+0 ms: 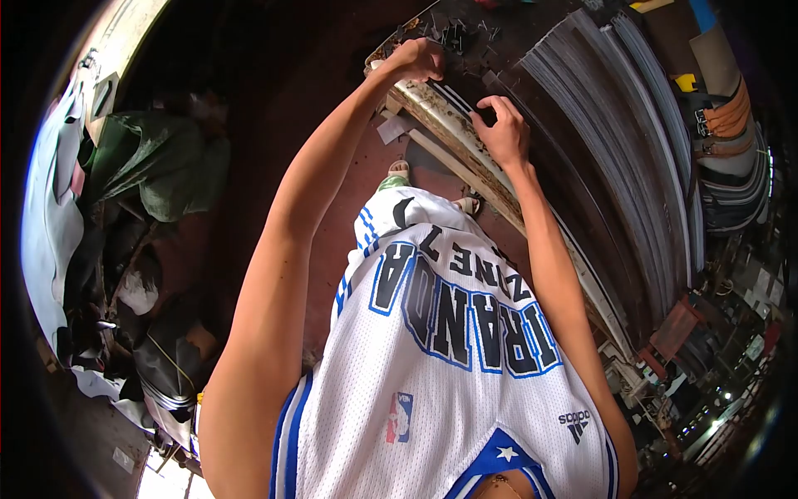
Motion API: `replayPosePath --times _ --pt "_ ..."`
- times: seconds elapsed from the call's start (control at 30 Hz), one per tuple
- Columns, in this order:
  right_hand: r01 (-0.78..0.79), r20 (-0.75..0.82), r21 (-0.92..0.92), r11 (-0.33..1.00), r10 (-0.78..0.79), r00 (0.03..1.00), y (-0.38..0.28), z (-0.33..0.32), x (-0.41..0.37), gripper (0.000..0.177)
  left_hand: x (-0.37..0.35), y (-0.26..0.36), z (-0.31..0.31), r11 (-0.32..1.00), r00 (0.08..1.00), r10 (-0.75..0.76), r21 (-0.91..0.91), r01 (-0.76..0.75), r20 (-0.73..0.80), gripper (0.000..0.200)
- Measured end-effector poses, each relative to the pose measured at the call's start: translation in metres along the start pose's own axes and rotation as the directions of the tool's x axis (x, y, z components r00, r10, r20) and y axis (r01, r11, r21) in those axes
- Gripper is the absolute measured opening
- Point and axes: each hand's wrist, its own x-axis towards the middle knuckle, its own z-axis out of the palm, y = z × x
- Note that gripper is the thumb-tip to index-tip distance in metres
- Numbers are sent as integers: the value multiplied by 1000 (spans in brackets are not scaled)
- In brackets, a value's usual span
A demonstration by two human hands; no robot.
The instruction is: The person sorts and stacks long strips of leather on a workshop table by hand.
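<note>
I stand at a worn workbench that runs away to the right, both arms stretched out to it. My left hand is curled shut at the bench's far corner, on the end of a thin dark strip with pale edges. That strip lies along the bench edge towards my right hand, whose fingertips pinch its other end. Small black pieces lie scattered just beyond my left hand. My white and blue jersey fills the lower middle of the view.
Long dark strips lie stacked side by side on the bench, right of my hands. Coiled belts sit at the far right. Dark bags and scraps are piled on the floor at left. My sandalled feet stand on reddish floor.
</note>
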Motion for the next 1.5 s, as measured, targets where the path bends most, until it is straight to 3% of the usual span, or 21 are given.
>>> replayPosePath --times 0.07,0.3,0.47,0.7,0.9,1.07,1.27,1.5 --pt "3 -2 -11 1000 -3 1000 -1 1 0 20 0 0 2 997 999 6 80 -3 -41 12" --pt "27 -16 -7 1000 -27 999 -4 4 4 20 3 -8 2 995 997 50 91 -45 -58 12" --pt "30 -6 -18 999 -30 1000 -4 8 6 20 3 -6 -3 998 999 -33 56 33 0 13" --pt "26 -30 13 1000 -26 999 -6 8 6 19 -8 6 -6 999 999 -35 36 36 -28 15" --pt "91 -128 114 989 -77 989 -9 11 7 19 -7 2 -6 997 996 -72 8 73 -43 24" --pt "1 -20 24 1000 0 1000 -11 14 9 19 -6 2 -6 996 996 -87 -5 87 -36 28" --pt "-25 27 -9 1000 26 999 -14 12 12 18 -7 -1 -8 998 998 -52 -49 50 -46 37" --pt "-26 32 -7 1000 26 999 -14 10 11 19 -9 -2 -10 994 999 -47 -104 46 -7 33"
